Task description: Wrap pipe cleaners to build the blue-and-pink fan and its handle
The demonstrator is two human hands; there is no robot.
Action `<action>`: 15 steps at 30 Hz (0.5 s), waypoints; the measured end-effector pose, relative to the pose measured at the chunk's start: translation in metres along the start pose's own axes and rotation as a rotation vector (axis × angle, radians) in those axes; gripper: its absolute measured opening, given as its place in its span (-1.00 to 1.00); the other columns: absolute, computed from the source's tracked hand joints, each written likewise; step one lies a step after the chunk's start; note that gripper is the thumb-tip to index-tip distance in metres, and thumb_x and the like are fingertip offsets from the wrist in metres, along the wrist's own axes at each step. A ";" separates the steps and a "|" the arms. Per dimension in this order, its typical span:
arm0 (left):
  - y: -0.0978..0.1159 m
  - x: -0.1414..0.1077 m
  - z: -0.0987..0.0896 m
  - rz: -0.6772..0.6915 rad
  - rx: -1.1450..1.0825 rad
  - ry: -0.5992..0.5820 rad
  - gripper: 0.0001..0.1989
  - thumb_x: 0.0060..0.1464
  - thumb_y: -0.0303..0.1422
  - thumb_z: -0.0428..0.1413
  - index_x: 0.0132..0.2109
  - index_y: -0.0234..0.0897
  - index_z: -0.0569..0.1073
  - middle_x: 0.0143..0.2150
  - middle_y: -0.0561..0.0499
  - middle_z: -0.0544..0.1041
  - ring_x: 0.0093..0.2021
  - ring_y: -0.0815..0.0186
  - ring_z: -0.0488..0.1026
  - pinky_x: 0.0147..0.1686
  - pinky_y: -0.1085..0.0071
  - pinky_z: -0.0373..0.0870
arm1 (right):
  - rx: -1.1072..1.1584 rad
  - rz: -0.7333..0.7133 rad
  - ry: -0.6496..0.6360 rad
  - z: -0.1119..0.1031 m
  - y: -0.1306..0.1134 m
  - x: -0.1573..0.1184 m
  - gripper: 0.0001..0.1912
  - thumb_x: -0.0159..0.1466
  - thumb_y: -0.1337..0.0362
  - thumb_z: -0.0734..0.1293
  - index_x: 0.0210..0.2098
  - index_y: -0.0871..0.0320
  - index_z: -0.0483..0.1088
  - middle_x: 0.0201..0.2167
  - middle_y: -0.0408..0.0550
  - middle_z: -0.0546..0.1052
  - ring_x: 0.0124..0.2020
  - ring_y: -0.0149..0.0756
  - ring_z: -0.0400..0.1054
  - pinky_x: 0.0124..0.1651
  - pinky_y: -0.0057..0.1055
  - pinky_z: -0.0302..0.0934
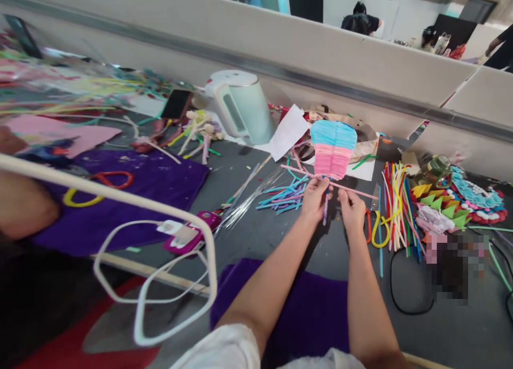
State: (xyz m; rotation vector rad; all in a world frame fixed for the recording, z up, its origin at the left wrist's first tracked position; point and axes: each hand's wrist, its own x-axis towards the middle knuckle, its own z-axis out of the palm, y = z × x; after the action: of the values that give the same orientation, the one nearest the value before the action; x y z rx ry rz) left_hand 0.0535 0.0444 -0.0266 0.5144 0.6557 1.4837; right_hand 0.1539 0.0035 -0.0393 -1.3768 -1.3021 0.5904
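Two hands at one piece. My left hand [316, 202] pinches the narrow foot of a blue-and-pink panel [333, 147], thumb against fingers; I judge the grip sits there because the strands gather at that end, leaving the wide part free, standing out beyond my fingertips. A long pink stem [339, 186] crosses at the pinch, and a short purple stem [325, 214] hangs below it, between the hands. My right hand [352, 214] is curled at the pink stem's other side, likely steadying it; whether the fingertips close on it, I cannot tell. Loose cut stems [286, 195] lie just left of my left hand; scissors [368, 227] and a stem bundle [396, 208] right of my right, presumably for easy reach.
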 end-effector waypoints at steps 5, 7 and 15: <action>-0.006 -0.005 0.002 -0.072 0.006 -0.036 -0.63 -0.31 -0.37 0.41 -0.37 -0.35 0.40 -0.52 0.11 0.41 -0.54 0.48 0.37 -0.65 0.60 0.19 | 0.423 0.239 0.162 0.011 0.010 0.011 -0.52 0.16 -0.03 0.32 -0.18 0.28 0.48 -0.44 -0.06 0.51 -0.54 -0.45 0.21 -0.50 -0.48 0.12; -0.012 -0.008 0.003 -0.104 -0.016 -0.049 -0.62 -0.30 -0.36 0.41 -0.35 -0.34 0.40 -0.51 0.11 0.42 -0.54 0.48 0.38 -0.63 0.60 0.20 | 0.465 0.260 0.184 0.008 0.013 0.014 -0.55 0.12 -0.01 0.36 -0.23 0.28 0.48 -0.43 -0.06 0.51 -0.51 -0.45 0.24 -0.47 -0.48 0.15; -0.024 -0.010 0.004 -0.197 -0.042 -0.133 -0.62 -0.23 -0.31 0.39 -0.29 -0.34 0.40 -0.52 0.11 0.40 -0.58 0.51 0.32 -0.61 0.61 0.24 | 0.398 0.243 0.241 -0.002 0.015 0.017 -0.63 0.13 0.02 0.34 -0.32 0.25 0.42 -0.46 -0.08 0.46 -0.50 -0.43 0.26 -0.48 -0.49 0.17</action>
State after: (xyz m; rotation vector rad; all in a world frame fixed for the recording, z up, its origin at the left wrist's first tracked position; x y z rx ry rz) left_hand 0.0739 0.0335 -0.0391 0.4975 0.5530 1.2643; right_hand 0.1661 0.0211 -0.0474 -1.2333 -0.7784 0.7752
